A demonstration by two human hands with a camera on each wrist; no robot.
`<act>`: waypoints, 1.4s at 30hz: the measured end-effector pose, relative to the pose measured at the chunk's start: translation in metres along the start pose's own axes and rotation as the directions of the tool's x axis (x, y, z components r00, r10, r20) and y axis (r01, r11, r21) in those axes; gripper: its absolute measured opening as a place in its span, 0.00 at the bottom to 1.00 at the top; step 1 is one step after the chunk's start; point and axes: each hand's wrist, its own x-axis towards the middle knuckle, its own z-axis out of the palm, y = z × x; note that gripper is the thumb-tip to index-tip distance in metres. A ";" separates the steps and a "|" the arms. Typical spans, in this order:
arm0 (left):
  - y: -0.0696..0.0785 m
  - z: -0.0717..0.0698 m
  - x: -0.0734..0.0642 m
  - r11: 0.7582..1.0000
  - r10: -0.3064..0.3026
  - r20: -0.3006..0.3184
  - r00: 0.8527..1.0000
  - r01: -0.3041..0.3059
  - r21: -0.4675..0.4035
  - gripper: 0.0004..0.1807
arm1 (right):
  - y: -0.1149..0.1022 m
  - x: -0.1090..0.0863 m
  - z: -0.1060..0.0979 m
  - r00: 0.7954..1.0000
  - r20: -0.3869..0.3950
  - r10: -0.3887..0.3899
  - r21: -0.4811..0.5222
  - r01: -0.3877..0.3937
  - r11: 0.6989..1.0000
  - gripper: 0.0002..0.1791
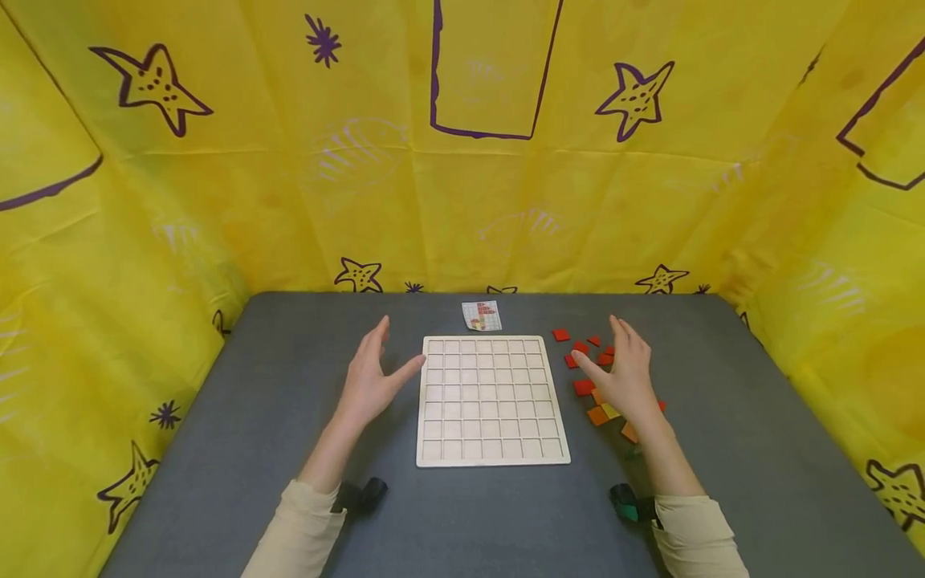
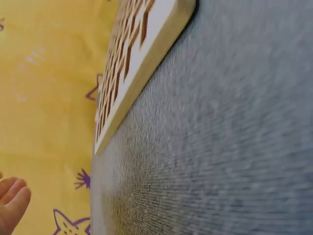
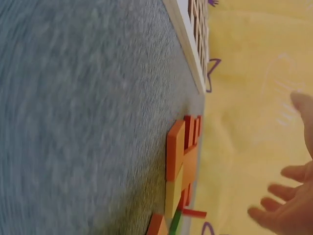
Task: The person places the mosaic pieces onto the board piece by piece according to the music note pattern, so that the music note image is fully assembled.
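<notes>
A pale wooden grid board [image 1: 493,392] with rows of square recesses lies flat in the middle of the table. My left hand [image 1: 372,381] hovers beside its left edge, fingers and thumb spread, holding nothing. Over the loose tiles on the right is my right hand [image 1: 623,373], also spread and holding nothing. Beneath and around it lie several red tiles [image 1: 561,335], orange tiles [image 1: 597,416] and a yellow tile [image 1: 610,411], partly hidden by the hand. The right wrist view shows an orange tile [image 3: 175,149] and a green tile [image 3: 176,222] on the table.
A small printed card [image 1: 482,315] with a coloured grid pattern lies just behind the board. Yellow cloth [image 1: 462,217] with starfish drawings hangs around the back and sides of the dark grey table [image 1: 289,345]. Dark straps with devices [image 1: 625,502] sit at the wrists.
</notes>
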 end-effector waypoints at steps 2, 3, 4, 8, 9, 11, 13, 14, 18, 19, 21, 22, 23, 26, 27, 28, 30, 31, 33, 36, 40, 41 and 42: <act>0.001 0.001 -0.003 0.999 -0.014 0.051 0.999 0.015 -0.037 0.52 | 0.002 0.001 -0.002 1.000 0.007 -0.014 0.024 0.013 1.000 0.45; 0.001 0.002 -0.005 0.999 -0.022 0.077 0.997 0.026 -0.044 0.52 | 0.004 0.001 -0.002 1.000 0.015 -0.016 0.026 0.016 1.000 0.41; 0.001 0.003 -0.007 0.998 -0.032 0.104 0.994 0.037 -0.046 0.52 | 0.005 0.001 -0.003 0.999 0.029 -0.015 0.032 0.014 0.999 0.38; -0.001 0.009 -0.013 0.998 -0.059 0.198 0.978 0.063 -0.011 0.52 | 0.010 0.000 -0.004 0.994 0.107 -0.015 0.024 0.012 1.000 0.27; -0.002 0.010 -0.014 0.998 -0.063 0.219 0.974 0.064 0.003 0.52 | 0.012 0.000 -0.005 0.991 0.130 -0.017 0.015 0.015 1.000 0.26; -0.004 0.013 -0.017 0.998 -0.066 0.263 0.962 0.061 0.028 0.53 | 0.015 -0.001 -0.004 0.984 0.177 -0.025 -0.007 0.027 1.000 0.23; -0.007 0.016 -0.020 0.997 -0.064 0.310 0.949 0.049 0.058 0.55 | 0.018 -0.001 -0.004 0.973 0.227 -0.042 -0.025 0.049 0.998 0.20; -0.008 0.016 -0.021 0.997 -0.061 0.332 0.941 0.041 0.068 0.56 | 0.020 -0.002 -0.003 0.967 0.248 -0.050 -0.035 0.061 0.998 0.19; -0.013 0.018 -0.025 0.995 -0.011 0.407 0.913 -0.029 0.092 0.59 | 0.025 -0.003 -0.002 0.948 0.304 -0.098 -0.048 0.118 0.992 0.17; -0.014 0.018 -0.026 0.995 0.004 0.421 0.907 -0.047 0.093 0.59 | 0.026 -0.002 -0.001 0.944 0.313 -0.105 -0.053 0.128 0.990 0.16; -0.015 0.018 -0.027 0.993 0.020 0.451 0.892 -0.071 0.095 0.60 | 0.027 -0.002 -0.001 0.938 0.325 -0.117 -0.063 0.145 0.987 0.16; -0.016 0.018 -0.028 0.992 0.022 0.467 0.884 -0.077 0.099 0.61 | 0.027 -0.002 -0.001 0.936 0.330 -0.125 -0.071 0.156 0.985 0.16; -0.016 0.019 -0.028 0.991 0.025 0.483 0.875 -0.084 0.103 0.61 | 0.028 -0.002 0.000 0.933 0.334 -0.133 -0.081 0.169 0.982 0.15; -0.016 0.019 -0.030 0.988 0.029 0.526 0.850 -0.104 0.113 0.62 | 0.029 -0.002 0.000 0.929 0.337 -0.153 -0.104 0.198 0.975 0.15; -0.015 0.019 -0.030 0.987 0.037 0.536 0.843 -0.115 0.114 0.62 | 0.029 -0.002 0.000 0.930 0.332 -0.158 -0.110 0.205 0.973 0.14; -0.015 0.019 -0.031 0.985 0.047 0.544 0.838 -0.129 0.113 0.62 | 0.029 -0.001 0.000 0.930 0.327 -0.166 -0.114 0.214 0.970 0.14; -0.015 0.019 -0.031 0.982 0.067 0.559 0.826 -0.153 0.109 0.62 | 0.030 -0.001 0.001 0.932 0.320 -0.172 -0.121 0.220 0.968 0.13; -0.015 0.019 -0.032 0.981 0.078 0.563 0.823 -0.164 0.104 0.63 | 0.031 0.000 0.002 0.933 0.316 -0.174 -0.126 0.223 0.967 0.13; -0.016 0.019 -0.032 0.979 0.079 0.573 0.816 -0.172 0.109 0.63 | 0.031 0.001 0.003 0.934 0.311 -0.177 -0.136 0.228 0.964 0.12; -0.018 0.020 -0.033 0.977 0.069 0.586 0.807 -0.174 0.125 0.65 | 0.030 0.002 0.004 0.940 0.296 -0.170 -0.128 0.215 0.968 0.13; -0.019 0.020 -0.034 0.976 0.057 0.591 0.804 -0.169 0.136 0.66 | 0.023 0.006 0.008 0.956 0.256 -0.145 -0.028 0.157 0.987 0.14; -0.019 0.020 -0.035 0.977 0.055 0.591 0.805 -0.167 0.136 0.66 | 0.020 0.007 0.009 0.959 0.246 -0.139 0.009 0.141 0.990 0.15; -0.019 0.020 -0.035 0.977 0.053 0.590 0.805 -0.165 0.137 0.67 | 0.016 0.009 0.012 0.963 0.234 -0.135 0.044 0.128 0.991 0.15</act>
